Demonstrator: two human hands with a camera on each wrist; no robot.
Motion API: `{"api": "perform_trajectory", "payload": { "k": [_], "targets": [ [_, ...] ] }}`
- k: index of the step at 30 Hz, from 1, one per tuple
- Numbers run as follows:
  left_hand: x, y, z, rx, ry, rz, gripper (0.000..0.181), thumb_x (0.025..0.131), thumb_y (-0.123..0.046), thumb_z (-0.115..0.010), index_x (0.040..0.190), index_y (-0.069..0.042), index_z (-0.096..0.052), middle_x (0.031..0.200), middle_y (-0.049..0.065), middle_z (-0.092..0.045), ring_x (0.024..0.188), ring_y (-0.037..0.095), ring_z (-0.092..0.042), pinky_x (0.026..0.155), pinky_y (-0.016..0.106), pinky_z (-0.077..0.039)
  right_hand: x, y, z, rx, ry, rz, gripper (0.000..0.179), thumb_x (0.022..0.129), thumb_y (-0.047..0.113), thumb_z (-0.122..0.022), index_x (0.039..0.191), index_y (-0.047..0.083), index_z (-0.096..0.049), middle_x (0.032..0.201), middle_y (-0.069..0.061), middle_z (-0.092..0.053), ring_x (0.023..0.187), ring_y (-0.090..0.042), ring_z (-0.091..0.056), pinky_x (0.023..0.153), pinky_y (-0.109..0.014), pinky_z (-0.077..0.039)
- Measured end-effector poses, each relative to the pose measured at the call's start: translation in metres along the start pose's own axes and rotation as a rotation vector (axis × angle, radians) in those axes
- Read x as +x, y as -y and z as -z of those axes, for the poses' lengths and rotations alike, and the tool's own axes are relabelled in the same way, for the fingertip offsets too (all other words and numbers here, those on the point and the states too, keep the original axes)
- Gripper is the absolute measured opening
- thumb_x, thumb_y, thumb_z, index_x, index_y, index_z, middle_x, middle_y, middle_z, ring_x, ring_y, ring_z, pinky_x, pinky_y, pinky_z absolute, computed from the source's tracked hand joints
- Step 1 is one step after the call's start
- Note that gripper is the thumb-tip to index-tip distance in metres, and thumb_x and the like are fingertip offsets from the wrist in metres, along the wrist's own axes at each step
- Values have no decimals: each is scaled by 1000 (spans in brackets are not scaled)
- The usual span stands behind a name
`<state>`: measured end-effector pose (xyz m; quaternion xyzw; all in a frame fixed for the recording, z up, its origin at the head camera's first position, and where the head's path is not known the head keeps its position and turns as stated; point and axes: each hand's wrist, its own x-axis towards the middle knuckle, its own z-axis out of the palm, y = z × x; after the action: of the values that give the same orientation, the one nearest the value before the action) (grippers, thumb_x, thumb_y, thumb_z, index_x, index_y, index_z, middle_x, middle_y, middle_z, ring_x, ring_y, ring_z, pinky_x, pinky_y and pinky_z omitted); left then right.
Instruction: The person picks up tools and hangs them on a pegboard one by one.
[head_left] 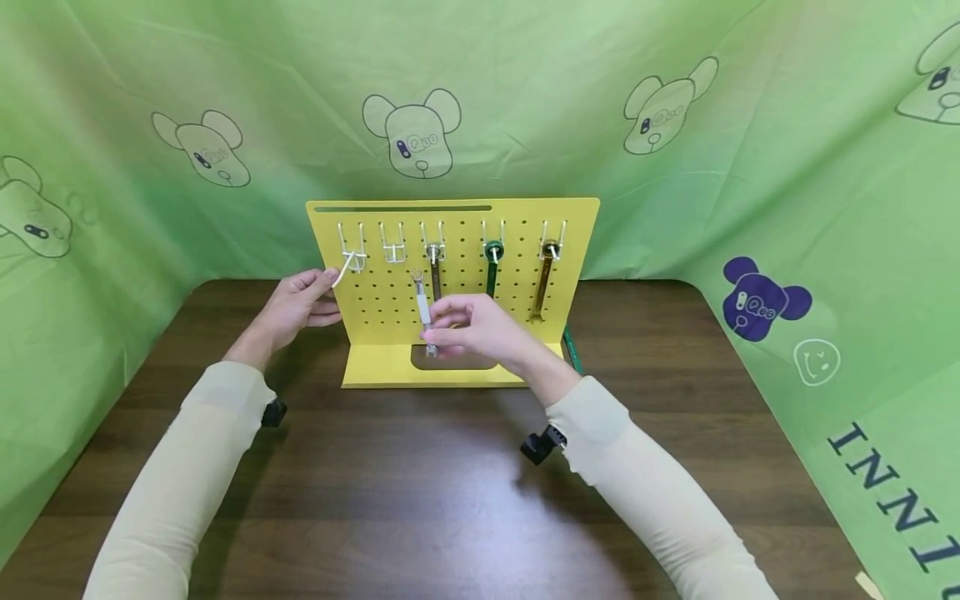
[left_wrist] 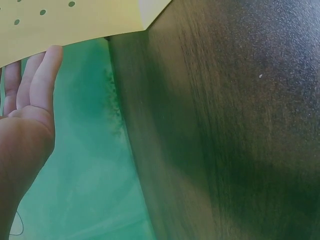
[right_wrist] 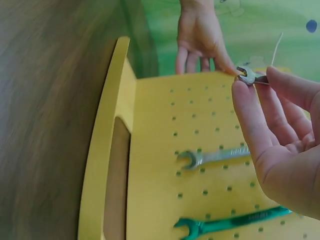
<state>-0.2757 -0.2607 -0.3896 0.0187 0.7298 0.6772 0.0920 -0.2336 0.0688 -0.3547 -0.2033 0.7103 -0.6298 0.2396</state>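
Observation:
My right hand point(head_left: 480, 325) pinches a silver wrench point(head_left: 422, 307) near its lower end. The wrench stands nearly upright in front of the yellow pegboard point(head_left: 378, 360); in the right wrist view, its open jaw end shows by the thumb and index finger. At the board's left edge, my left hand point(head_left: 300, 302) holds on with the thumb near the front and fingers behind. Hanging on hooks are another silver wrench point(right_wrist: 215, 157), a green wrench point(right_wrist: 240, 223) and a bronze-coloured wrench point(head_left: 543, 287). Two white hooks at the left, the outer hook point(head_left: 354, 260) and inner hook point(head_left: 393, 252), carry nothing.
The board stands on a dark wooden table point(head_left: 420, 467). Green curtain point(head_left: 525, 108) with printed bear heads surrounds the back and sides. A green strip point(head_left: 573, 350) shows behind the board's lower right edge.

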Motion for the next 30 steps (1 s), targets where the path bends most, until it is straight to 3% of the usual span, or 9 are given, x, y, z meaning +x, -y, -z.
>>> {"api": "perform_trajectory", "payload": {
  "k": [7,12,17,22,30],
  "targets": [
    [0,0,-1,9,-3,0,38,99,-48,-61,103,-10,-66,103,5,-67,91,17,-74,90,40,-59,14,8,-14,44,-3,26,32,92,1,-75,120,-6,-61,104,-16,-73,88,-24,-72,87,-48,-62],
    [-1,-1,-3,23,4,2,40,99,-49,-60,105,-10,-65,105,5,-67,93,16,-74,91,39,-60,18,9,-17,77,8,-1,37,92,1,-74,124,-7,-59,110,-22,-70,89,-24,-72,91,-54,-60],
    [-1,-2,-2,0,2,5,38,100,-47,-60,104,-9,-65,103,5,-68,92,17,-74,92,41,-59,23,10,-18,98,-1,-17,37,91,1,-75,125,-5,-59,117,-28,-67,91,-25,-71,87,-48,-62],
    [-2,-3,-2,-34,-2,-1,33,101,-44,-61,101,-11,-67,103,5,-65,90,18,-74,92,42,-58,24,12,-20,106,-14,-41,36,91,1,-75,124,-2,-60,115,-24,-68,91,-25,-71,84,-45,-64],
    [-3,-3,-3,-25,-7,5,37,100,-45,-61,100,-8,-65,105,4,-67,90,18,-74,94,45,-56,30,8,-21,129,-22,-66,38,92,3,-75,126,-1,-59,111,-18,-71,90,-24,-71,92,-55,-59]
  ]
}}
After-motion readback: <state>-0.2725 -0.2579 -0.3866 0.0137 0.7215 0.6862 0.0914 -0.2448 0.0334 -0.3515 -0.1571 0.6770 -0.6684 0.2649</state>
